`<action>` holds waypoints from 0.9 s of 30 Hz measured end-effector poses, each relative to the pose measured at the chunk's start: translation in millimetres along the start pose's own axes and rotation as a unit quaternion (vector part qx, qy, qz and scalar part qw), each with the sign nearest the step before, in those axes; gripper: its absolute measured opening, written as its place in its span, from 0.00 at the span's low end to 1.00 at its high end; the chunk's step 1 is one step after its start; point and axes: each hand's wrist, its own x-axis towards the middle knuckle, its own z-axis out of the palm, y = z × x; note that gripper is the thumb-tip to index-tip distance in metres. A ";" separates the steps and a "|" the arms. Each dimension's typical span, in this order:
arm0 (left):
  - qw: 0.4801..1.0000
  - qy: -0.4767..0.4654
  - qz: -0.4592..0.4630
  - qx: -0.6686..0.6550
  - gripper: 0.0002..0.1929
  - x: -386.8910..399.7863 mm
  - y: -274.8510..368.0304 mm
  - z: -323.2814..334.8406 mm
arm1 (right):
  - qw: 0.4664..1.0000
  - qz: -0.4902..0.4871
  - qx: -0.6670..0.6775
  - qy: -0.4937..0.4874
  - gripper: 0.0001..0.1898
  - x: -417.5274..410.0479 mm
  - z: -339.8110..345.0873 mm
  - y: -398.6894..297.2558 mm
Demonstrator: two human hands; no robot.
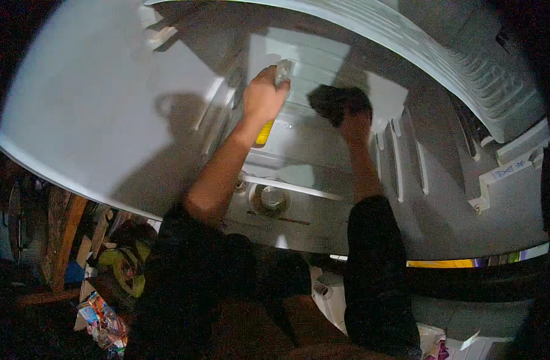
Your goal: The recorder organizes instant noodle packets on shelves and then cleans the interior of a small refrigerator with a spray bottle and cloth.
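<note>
My left hand [264, 96] grips a spray bottle [264, 133] with a pale trigger head and a yellow lower part. It is deep inside a white refrigerator cabinet [297, 162], near the back wall. To its right, my right hand [357, 119] holds a dark cloth [330, 103], bunched up and mostly in shadow. Whether the cloth touches the back wall is hard to tell. Moulded shelf ribs [397, 166] run along the inner side wall close to my right forearm.
A round glass-like piece [271, 197] sits low in the cabinet. At upper right is a ribbed white panel [437, 58]; a white bracket [504, 173] is below it. Wooden boards [66, 238], a yellow-green strap [126, 270] and colourful plastic packaging [103, 321] lie outside at lower left.
</note>
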 end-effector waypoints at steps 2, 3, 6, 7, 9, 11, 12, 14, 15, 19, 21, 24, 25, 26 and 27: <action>1.000 -0.016 -0.020 -0.010 0.16 -2.4 7.8 -2.6 | 0.968 0.232 0.095 0.006 0.16 -4.2 -5.3 9.6; 0.999 -0.034 -0.037 -0.019 0.16 -3.2 15.2 -3.2 | 0.969 0.232 0.088 0.007 0.16 1.7 -12.0 10.5; 0.999 -0.035 -0.013 0.011 0.16 -8.9 13.1 -13.2 | 0.978 0.134 -0.024 -0.160 0.09 37.7 -3.2 -21.8; 0.999 -0.038 -0.012 0.012 0.16 -12.7 13.6 -14.4 | 0.974 0.119 0.043 -0.190 0.08 48.2 5.9 -33.9; 1.000 -0.008 0.012 0.018 0.17 -14.8 14.7 -22.8 | 0.958 0.066 0.021 -0.278 0.12 86.8 -3.0 -58.6; 0.999 -0.027 -0.035 0.022 0.17 -17.4 16.2 -22.4 | 0.933 0.021 -0.010 -0.360 0.15 101.7 -1.2 -53.8; 0.999 0.011 -0.028 0.009 0.18 -18.2 14.7 -18.8 | 0.979 0.137 0.018 -0.150 0.15 105.0 6.5 -35.9; 0.997 0.062 -0.037 0.002 0.18 -18.7 13.6 -17.8 | 0.977 0.175 0.068 0.098 0.14 124.8 2.6 0.8; 0.997 0.061 -0.038 0.006 0.18 -21.2 12.5 -20.5 | 0.982 0.107 0.088 0.125 0.14 142.3 -7.1 12.6; 0.994 0.097 -0.010 -0.056 0.18 -35.3 10.1 -26.8 | 0.986 0.153 0.029 -0.059 0.14 173.0 6.3 -16.4; 0.989 0.116 -0.010 -0.094 0.18 -43.7 -4.1 -46.8 | 0.990 0.114 0.072 0.032 0.14 184.4 6.1 -101.5; 0.992 0.099 0.050 -0.065 0.18 -51.3 8.4 -27.7 | 0.997 -0.008 0.033 -0.072 0.20 130.1 53.4 -93.0; 0.992 0.104 0.050 -0.046 0.18 -50.7 -3.2 -42.7 | 0.990 0.007 0.044 -0.131 0.22 124.6 50.7 -115.3; 0.994 0.100 0.036 -0.036 0.18 -51.9 -13.6 -53.7 | 0.980 0.019 0.052 -0.193 0.23 112.2 45.6 -130.6; 0.994 0.088 0.036 -0.061 0.18 -48.8 1.0 -44.1 | 0.983 0.068 0.098 -0.137 0.24 79.0 59.8 -94.7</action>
